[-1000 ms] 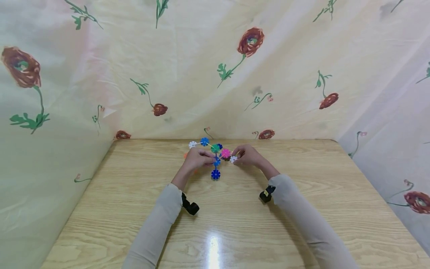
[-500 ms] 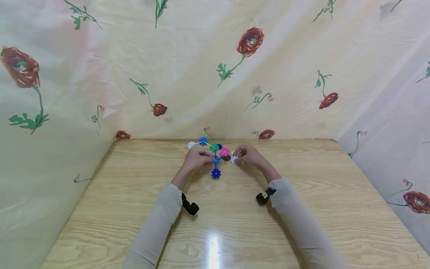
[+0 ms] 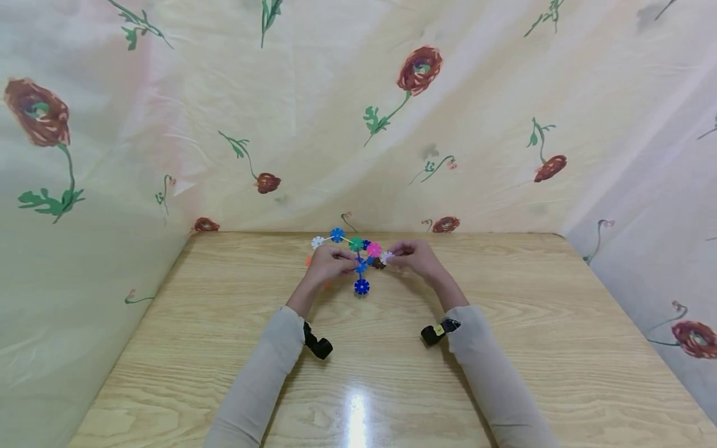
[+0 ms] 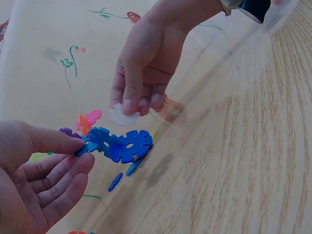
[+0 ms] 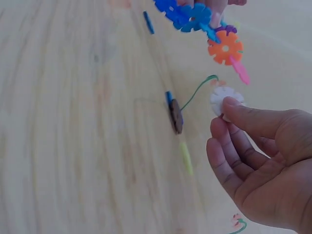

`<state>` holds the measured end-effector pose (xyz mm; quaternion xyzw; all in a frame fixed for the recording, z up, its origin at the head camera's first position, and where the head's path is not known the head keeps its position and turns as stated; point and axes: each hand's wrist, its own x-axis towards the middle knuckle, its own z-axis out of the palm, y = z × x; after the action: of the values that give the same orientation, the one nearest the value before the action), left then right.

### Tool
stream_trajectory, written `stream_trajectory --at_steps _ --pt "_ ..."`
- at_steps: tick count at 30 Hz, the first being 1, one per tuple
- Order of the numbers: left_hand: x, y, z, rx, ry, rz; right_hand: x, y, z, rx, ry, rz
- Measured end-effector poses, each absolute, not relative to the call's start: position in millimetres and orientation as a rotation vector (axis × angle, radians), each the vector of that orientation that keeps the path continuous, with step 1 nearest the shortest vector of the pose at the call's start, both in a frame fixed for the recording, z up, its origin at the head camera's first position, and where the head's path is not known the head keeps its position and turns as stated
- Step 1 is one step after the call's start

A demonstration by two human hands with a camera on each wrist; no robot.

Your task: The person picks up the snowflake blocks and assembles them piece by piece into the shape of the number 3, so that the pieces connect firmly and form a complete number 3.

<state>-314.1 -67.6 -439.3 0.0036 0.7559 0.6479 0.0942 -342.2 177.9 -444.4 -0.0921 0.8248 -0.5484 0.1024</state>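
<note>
White disc (image 5: 219, 97) sits pinched in the right grip (image 5: 273, 175).

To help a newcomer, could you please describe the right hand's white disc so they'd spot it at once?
Near the far edge of the wooden table, find the person's right hand. It pinches the white disc, set apart by colour from the neighbouring pink disc and orange disc.
</note>
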Motion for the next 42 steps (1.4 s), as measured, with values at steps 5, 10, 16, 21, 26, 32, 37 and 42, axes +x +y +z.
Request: stream_trajectory --at_steps 5,10,16,21,26,32,37,42 --pt "-315.0 -67.7 -440.6 0.013 2.245 1.924 -340.6 175.6 -439.9 -0.269 2.443 -1.698" --pt "-315.8 -68.1 -441.6 0.010 2.243 1.929 -340.6 174.8 -437.2 -0.272 2.466 -1.772" --pt "-316.7 -67.8 -442.5 0.017 2.238 1.929 -339.3 173.6 -435.3 -0.253 2.461 -1.836" --pt "-316.5 -68.1 -442.6 0.051 2.251 1.910 -339.2 173.3 -434.9 -0.255 2.466 -1.859" --pt "-316.4 -67.6 -442.6 0.071 2.255 1.902 -339.2 173.6 -434.5 -0.274 2.467 -1.884" --pt "-316.8 -67.4 -443.4 0.072 2.256 1.900 -340.3 173.3 -435.9 -0.294 2.464 -1.892" --pt "-316.8 -68.3 -443.3 0.092 2.239 1.913 -341.4 172.5 -437.4 -0.347 2.446 -1.941" --pt "-317.0 -69.1 -443.2 0.098 2.239 1.911 -341.4 172.2 -438.0 -0.366 2.434 -1.962"
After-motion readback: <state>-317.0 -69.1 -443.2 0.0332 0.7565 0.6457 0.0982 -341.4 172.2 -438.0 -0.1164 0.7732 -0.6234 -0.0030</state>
